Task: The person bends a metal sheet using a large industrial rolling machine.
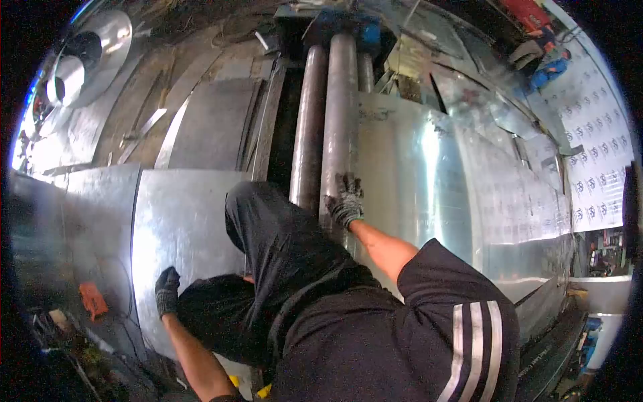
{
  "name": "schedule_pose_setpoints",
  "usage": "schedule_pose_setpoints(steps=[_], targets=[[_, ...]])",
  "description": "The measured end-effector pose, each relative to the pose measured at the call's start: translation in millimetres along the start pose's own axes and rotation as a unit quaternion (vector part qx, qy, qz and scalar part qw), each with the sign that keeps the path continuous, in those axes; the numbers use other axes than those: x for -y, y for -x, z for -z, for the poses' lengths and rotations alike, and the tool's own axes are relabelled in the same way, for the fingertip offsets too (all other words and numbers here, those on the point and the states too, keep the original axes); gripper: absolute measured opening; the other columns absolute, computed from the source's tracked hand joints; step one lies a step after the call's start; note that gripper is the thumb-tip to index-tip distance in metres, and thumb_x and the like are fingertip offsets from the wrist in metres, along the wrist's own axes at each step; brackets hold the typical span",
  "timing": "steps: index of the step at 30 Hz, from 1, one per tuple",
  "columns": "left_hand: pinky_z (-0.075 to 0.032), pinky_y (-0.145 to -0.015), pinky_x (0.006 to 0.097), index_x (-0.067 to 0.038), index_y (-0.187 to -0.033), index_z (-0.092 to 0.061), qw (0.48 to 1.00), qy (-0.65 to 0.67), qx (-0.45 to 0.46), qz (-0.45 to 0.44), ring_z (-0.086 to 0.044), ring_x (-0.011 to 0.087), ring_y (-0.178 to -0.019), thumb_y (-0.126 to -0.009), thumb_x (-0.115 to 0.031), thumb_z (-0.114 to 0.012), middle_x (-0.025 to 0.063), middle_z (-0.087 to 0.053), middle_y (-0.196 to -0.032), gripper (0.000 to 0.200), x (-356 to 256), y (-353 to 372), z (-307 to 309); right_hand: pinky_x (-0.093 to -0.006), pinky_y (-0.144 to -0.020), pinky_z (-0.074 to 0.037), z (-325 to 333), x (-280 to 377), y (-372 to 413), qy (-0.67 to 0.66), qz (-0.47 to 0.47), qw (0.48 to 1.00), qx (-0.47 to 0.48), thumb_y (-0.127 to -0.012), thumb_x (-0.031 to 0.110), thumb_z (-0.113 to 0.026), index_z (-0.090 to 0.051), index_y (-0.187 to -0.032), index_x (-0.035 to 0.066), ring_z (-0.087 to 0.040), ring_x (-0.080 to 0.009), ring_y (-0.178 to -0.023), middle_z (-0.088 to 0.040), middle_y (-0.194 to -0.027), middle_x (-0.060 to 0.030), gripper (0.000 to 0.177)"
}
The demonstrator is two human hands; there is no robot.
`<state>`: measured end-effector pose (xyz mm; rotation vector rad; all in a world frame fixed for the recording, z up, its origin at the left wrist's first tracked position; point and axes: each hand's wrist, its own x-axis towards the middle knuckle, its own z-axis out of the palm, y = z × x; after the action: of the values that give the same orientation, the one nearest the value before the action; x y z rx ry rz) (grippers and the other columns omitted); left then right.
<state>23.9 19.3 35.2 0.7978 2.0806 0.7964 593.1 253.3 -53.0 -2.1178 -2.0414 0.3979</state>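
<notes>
My right hand [346, 201], in a grey and dark knit glove, lies with fingers spread on a long metal roller [340, 100], beside the edge of a shiny metal sheet [402, 167]. A second, darker roller [309, 127] runs parallel to its left. My left hand [167, 291], gloved the same way, is stretched out beside my bent knee, over another metal sheet [191, 201]. Its dark fingers lie close together and show poorly, with nothing visible in them.
A dark flat plate [214, 120] lies left of the rollers. Curled sheet metal [100, 60] is at upper left. An orange object [92, 300] sits at lower left. Printed white sheeting [589, 147] covers the right side, where a person in blue [550, 69] is in the background.
</notes>
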Motion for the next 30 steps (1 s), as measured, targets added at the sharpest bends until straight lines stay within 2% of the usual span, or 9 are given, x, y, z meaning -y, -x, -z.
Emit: schedule_pose_setpoints(steps=[4,8,11,16,19,23,26,28,30], targets=[[-0.053,-0.077,0.0361,-0.003,-0.127,-0.064,1.000,-0.004,0.013,-0.018,-0.064,0.0212,-0.089,-0.096,-0.037,-0.065,0.0098,-0.070,-0.104,0.046,6,-10,0,-0.0611,-0.119,-0.019,16,9,0,0.014,-0.017,0.999,0.036,-0.087,0.048,-0.065,-0.022,-0.159,0.020,-0.013,-0.0471,-0.150,-0.014,-0.167,-0.0150,0.089],[-0.054,-0.081,0.0362,-0.002,-0.128,-0.064,0.998,0.065,0.004,-0.018,-0.065,0.0223,-0.094,-0.096,-0.037,-0.066,0.0102,-0.069,-0.109,0.048,2,-7,-4,-0.0613,-0.118,-0.020,24,11,0,0.015,-0.023,0.997,0.066,-0.086,0.049,-0.065,-0.022,-0.159,0.019,-0.013,-0.0487,-0.150,-0.012,-0.167,-0.0156,0.089],[-0.054,-0.082,0.0361,-0.002,-0.128,-0.064,0.998,0.064,0.011,-0.015,-0.065,0.0224,-0.094,-0.095,-0.037,-0.067,0.0101,-0.069,-0.110,0.048,12,-12,0,-0.0613,-0.118,-0.020,23,11,-1,0.030,-0.016,0.998,0.058,-0.086,0.050,-0.066,-0.022,-0.159,0.019,-0.013,-0.0486,-0.150,-0.012,-0.167,-0.0157,0.091],[-0.052,-0.076,0.0346,-0.002,-0.126,-0.065,0.999,0.048,-0.005,-0.009,-0.064,0.0205,-0.088,-0.096,-0.034,-0.067,0.0089,-0.071,-0.102,0.044,7,-8,-1,-0.0637,-0.118,-0.016,22,12,-3,0.020,-0.028,0.996,0.077,-0.087,0.051,-0.064,-0.017,-0.160,0.019,-0.008,-0.0475,-0.151,-0.010,-0.167,-0.0159,0.093],[-0.051,-0.075,0.0343,-0.002,-0.126,-0.065,0.998,0.053,0.003,-0.037,-0.064,0.0200,-0.087,-0.096,-0.033,-0.067,0.0085,-0.071,-0.102,0.044,12,-12,-1,-0.0637,-0.119,-0.015,20,9,-1,0.021,-0.020,0.997,0.070,-0.087,0.050,-0.065,-0.016,-0.160,0.020,-0.008,-0.0471,-0.151,-0.010,-0.167,-0.0164,0.093],[-0.052,-0.075,0.0346,-0.002,-0.127,-0.064,0.999,0.048,0.003,-0.012,-0.064,0.0203,-0.087,-0.095,-0.034,-0.068,0.0088,-0.071,-0.104,0.046,13,-15,-1,-0.0636,-0.119,-0.015,22,14,0,0.019,-0.031,0.997,0.074,-0.086,0.050,-0.065,-0.016,-0.161,0.020,-0.008,-0.0466,-0.151,-0.009,-0.167,-0.0167,0.094],[-0.052,-0.075,0.0351,-0.002,-0.128,-0.064,0.995,0.092,-0.012,-0.023,-0.064,0.0205,-0.087,-0.095,-0.037,-0.067,0.0092,-0.070,-0.104,0.048,12,-12,-3,-0.0631,-0.120,-0.012,29,16,1,0.000,-0.031,0.996,0.086,-0.083,0.055,-0.066,-0.013,-0.161,0.019,-0.004,-0.0473,-0.152,-0.008,-0.167,-0.0167,0.101],[-0.051,-0.072,0.0339,-0.005,-0.126,-0.066,0.998,0.056,-0.014,-0.028,-0.062,0.0175,-0.085,-0.096,-0.032,-0.069,0.0045,-0.070,-0.100,0.041,8,-10,-1,-0.0633,-0.119,-0.016,34,21,2,0.007,-0.040,0.995,0.092,-0.085,0.052,-0.066,-0.016,-0.161,0.021,-0.008,-0.0466,-0.151,-0.007,-0.167,-0.0161,0.096],[-0.051,-0.073,0.0339,-0.004,-0.125,-0.066,0.998,0.057,-0.021,-0.028,-0.062,0.0176,-0.085,-0.095,-0.032,-0.069,0.0043,-0.070,-0.099,0.040,5,-5,-4,-0.0641,-0.119,-0.013,34,22,2,0.014,-0.038,0.995,0.088,-0.083,0.054,-0.067,-0.014,-0.161,0.022,-0.006,-0.0462,-0.152,-0.006,-0.168,-0.0146,0.099]])
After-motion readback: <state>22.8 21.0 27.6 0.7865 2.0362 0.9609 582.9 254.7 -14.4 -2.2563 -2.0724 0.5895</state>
